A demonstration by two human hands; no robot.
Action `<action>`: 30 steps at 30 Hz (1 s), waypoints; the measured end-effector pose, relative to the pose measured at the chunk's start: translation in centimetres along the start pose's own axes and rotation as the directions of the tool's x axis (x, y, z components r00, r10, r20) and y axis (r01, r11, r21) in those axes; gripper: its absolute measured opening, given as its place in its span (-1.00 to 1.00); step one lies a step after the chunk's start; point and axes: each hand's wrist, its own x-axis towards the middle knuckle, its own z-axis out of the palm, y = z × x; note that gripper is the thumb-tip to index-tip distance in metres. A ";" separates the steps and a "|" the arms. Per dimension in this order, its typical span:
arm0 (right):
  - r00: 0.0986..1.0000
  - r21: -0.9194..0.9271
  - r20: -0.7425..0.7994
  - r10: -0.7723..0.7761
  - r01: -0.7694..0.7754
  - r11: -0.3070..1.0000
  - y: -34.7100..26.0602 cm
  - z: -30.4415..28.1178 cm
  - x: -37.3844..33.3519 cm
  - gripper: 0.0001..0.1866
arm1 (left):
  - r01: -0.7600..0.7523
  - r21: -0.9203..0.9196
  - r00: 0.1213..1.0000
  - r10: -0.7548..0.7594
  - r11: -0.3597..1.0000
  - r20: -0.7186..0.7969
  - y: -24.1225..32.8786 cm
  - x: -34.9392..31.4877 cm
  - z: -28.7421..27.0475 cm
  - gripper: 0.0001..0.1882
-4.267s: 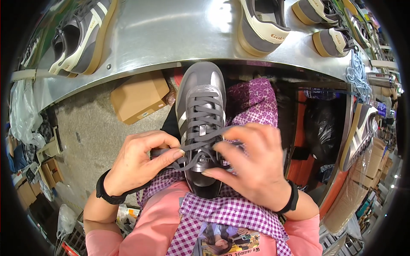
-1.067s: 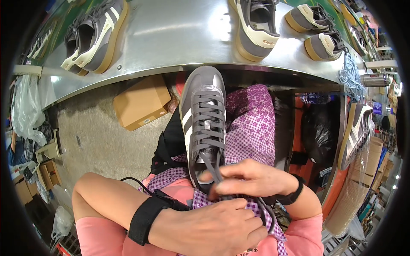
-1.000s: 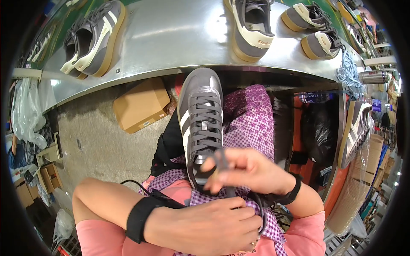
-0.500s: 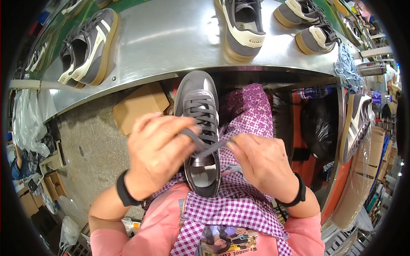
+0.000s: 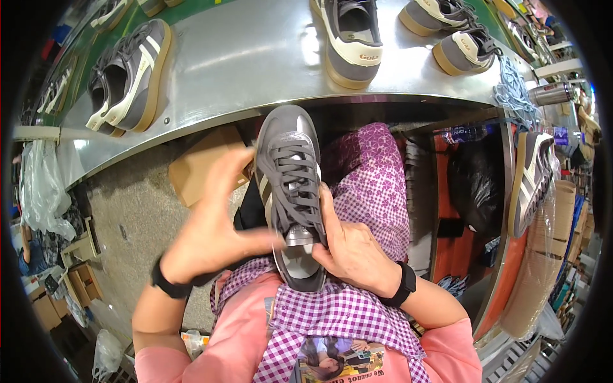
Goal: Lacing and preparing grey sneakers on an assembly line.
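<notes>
Both hands flank the grey sneaker [image 5: 292, 191]: left hand [image 5: 214, 233] spread, right hand [image 5: 348, 249] gripping it.

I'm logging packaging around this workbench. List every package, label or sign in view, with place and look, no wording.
Brown cardboard box: on the floor under the metal bench, left of the grey laced sneaker held by both hands; flat, rectangular, plain.
Small brown cartons: far left on the floor; open, stacked.
Clear plastic bag: hanging at the left; crumpled.
Gold side label: on the cream and grey shoe on the bench.
</notes>
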 end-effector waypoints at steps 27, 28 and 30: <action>0.831 0.145 -0.486 0.269 -0.227 0.963 10.1 -12.3 20.0 -0.31 | -0.132 -0.006 0.827 0.107 0.991 -0.552 -5.9 15.1 -7.4 -0.38; 0.833 0.104 -0.474 0.286 -0.269 0.957 9.5 -12.2 19.6 -0.32 | -0.129 0.188 0.743 0.220 0.974 -0.632 -4.3 14.3 -7.1 -0.41; 0.847 0.045 -0.462 0.263 -0.274 0.961 8.3 -11.4 18.1 -0.38 | -0.179 0.488 0.513 0.504 0.854 -0.695 -0.5 12.0 -6.0 -0.57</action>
